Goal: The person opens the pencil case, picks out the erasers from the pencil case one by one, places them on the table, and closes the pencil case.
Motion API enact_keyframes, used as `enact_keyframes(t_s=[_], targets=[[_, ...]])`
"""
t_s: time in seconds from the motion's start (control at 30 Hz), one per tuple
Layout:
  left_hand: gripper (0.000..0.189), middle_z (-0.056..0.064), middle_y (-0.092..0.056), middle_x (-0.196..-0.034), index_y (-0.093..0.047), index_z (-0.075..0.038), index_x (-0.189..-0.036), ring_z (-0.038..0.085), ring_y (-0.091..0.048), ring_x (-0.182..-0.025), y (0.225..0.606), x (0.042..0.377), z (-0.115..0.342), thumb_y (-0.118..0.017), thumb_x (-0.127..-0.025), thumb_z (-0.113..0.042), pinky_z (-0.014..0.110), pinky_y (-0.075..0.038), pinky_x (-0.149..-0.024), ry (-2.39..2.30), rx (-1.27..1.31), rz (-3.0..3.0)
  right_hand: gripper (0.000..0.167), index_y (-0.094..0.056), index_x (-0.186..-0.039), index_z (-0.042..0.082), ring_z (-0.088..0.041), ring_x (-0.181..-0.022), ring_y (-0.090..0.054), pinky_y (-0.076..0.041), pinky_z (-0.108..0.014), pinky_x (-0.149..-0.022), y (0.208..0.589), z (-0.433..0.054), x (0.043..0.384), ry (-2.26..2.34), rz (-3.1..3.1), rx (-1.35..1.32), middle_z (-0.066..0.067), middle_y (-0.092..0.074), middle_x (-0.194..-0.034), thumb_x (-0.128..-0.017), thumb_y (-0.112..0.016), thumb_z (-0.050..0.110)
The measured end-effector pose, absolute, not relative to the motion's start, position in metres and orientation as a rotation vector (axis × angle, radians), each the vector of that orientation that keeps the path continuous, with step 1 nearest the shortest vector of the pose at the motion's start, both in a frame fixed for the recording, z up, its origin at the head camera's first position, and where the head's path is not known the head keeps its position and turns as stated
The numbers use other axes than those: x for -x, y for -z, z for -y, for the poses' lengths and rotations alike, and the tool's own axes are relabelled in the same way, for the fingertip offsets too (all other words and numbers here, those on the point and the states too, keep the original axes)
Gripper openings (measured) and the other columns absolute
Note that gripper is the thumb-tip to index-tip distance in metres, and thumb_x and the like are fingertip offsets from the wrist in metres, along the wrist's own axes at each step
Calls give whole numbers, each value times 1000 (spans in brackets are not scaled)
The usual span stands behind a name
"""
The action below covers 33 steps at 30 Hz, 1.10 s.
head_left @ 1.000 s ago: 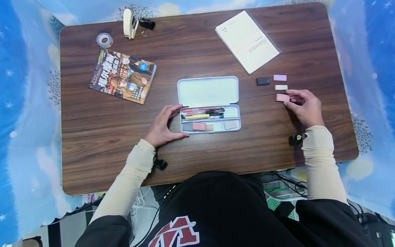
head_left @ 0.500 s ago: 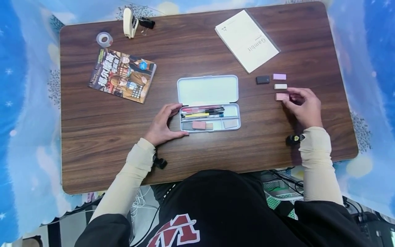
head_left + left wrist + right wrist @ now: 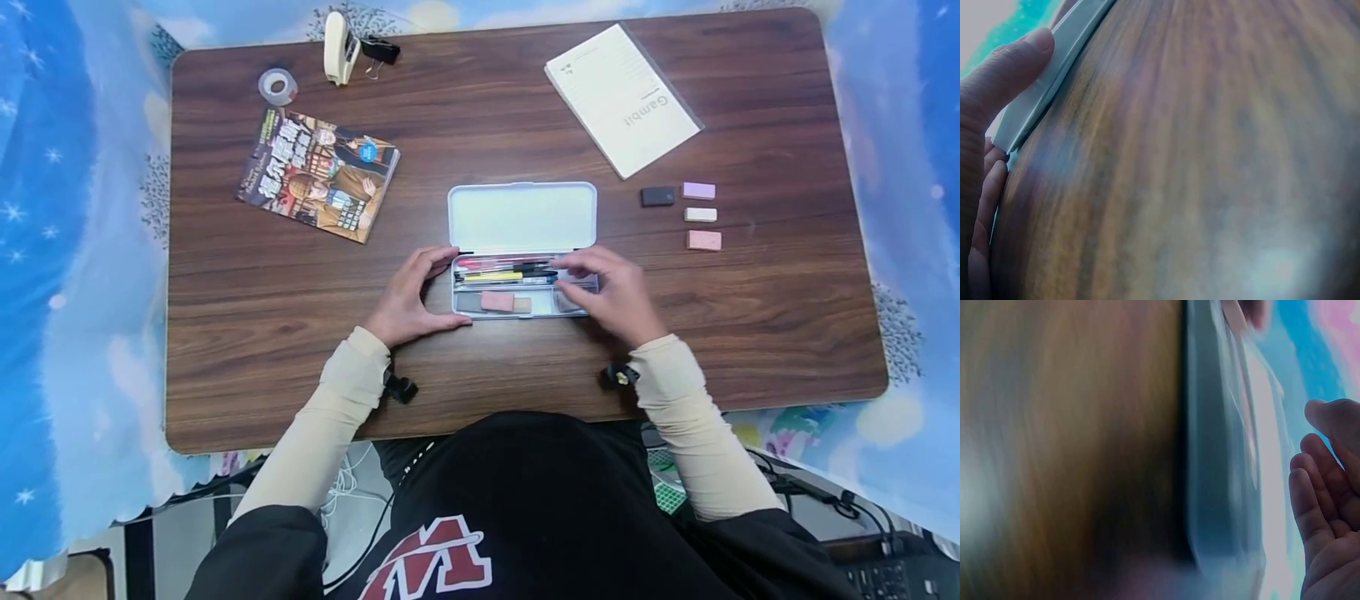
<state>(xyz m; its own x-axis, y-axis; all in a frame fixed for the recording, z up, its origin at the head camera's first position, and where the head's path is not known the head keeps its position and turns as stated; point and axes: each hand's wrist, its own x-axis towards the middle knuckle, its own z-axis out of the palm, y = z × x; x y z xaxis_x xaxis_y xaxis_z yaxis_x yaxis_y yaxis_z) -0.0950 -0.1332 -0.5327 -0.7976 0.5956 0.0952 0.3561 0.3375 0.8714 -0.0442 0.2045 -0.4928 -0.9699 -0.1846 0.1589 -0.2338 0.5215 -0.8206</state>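
An open white pencil case [image 3: 522, 218] lies mid-table, lid folded back. Several pens [image 3: 501, 277] fill its rear compartment. In front, a pink eraser [image 3: 497, 301] lies between grey and beige pieces. My left hand [image 3: 411, 298] holds the left end of the case, thumb [image 3: 1019, 62] along the front wall and fingers at the back corner. My right hand [image 3: 617, 293] hovers over the right end of the case, partly hiding it. The right wrist view shows its fingers [image 3: 1316, 494] loosely bent with nothing between them.
Right of the case lie a black eraser [image 3: 657, 197], a purple one [image 3: 699, 191], a white one [image 3: 701, 215] and another pink one [image 3: 704, 241]. Behind are a notepad [image 3: 624, 100], a comic book [image 3: 321, 173], tape [image 3: 277, 87], a stapler [image 3: 341, 50] and a binder clip [image 3: 381, 50].
My right hand has left the pink eraser at the right and moved leftward to the right end of the pencil case. The left hand stays on the case; the head view has shifted slightly.
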Motion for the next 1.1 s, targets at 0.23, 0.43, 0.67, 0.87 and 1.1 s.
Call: enact_keyframes(t_s=[0.23,0.43,0.67,0.87,1.1], targets=[[102,16,-51,-147,-46,-5,-154,29,-52,-136,533,97,130,-102,-69,-16,36,-42,-119,-1455,-881,-2354,29,-79,-118,9,-21,-106,-67,-57,-40,-93,501,-169,37,-1558,2761,-520,-7,-75,-116,-90,-85,6],[102,17,-51,-147,-46,-5,-154,29,-52,-137,534,98,129,-102,-69,-15,36,-41,-121,-1459,-882,-2342,30,-79,-118,9,-23,-111,-67,-55,-42,-101,505,-157,37,-1545,2779,-580,-7,-75,-117,-89,-86,8],[103,17,-51,-147,-46,-4,-154,29,-52,-136,535,98,130,-103,-68,-14,36,-41,-120,-1462,-893,-2350,28,-79,-117,8,-23,-108,-67,-56,-40,-97,506,-152,39,-1532,2766,-617,-8,-75,-115,-90,-85,6],[102,17,-51,-147,-47,-5,-154,30,-52,-135,535,97,131,-102,-69,-15,36,-42,-120,-1466,-869,-2343,29,-78,-118,7,-23,-107,-67,-56,-40,-95,506,-152,41,-1519,2769,-630,-10,-75,-118,-90,-84,2],[102,16,-51,-147,-47,-6,-154,29,-51,-136,534,95,132,-103,-69,-16,36,-42,-120,-1463,-841,-2351,25,-79,-116,8,-18,-98,-67,-58,-34,-88,507,-154,44,-1545,2779,-632,-6,-75,-114,-92,-81,2]])
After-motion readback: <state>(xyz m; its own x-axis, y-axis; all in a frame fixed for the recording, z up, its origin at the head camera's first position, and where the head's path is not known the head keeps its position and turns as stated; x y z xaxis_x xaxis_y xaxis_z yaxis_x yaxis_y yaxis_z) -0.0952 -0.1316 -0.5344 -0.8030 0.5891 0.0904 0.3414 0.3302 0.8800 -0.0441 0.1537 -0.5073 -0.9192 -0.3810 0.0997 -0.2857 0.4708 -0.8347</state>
